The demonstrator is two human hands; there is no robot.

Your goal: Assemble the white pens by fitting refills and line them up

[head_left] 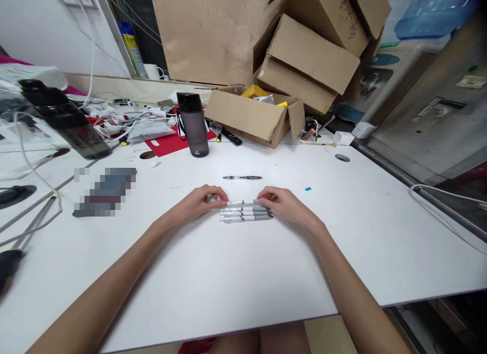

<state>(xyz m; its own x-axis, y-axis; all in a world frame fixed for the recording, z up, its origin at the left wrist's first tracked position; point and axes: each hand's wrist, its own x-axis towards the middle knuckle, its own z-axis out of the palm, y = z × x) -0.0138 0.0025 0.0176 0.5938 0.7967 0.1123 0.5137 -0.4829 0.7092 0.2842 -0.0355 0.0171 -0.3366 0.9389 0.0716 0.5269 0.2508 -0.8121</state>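
Between my two hands, a white-and-grey pen (243, 202) lies crosswise. My left hand (207, 199) pinches its left end, and my right hand (276, 200) has its fingers closed at the other end. Just on the near side of it, several similar pens (247, 219) with clear left ends and grey right ends are laid side by side, close together and parallel. Farther off, a dark pen (242, 177) lies alone on the white table (228, 278), roughly parallel to the others.
A dark bottle (193, 126) stands behind the pens, and another bottle (68, 120) is at the left. An open cardboard box (247, 115) sits at the back, larger boxes (308, 65) behind it. A blurred-out dark object (108, 191) lies left; a blue scrap (308, 188) lies right.
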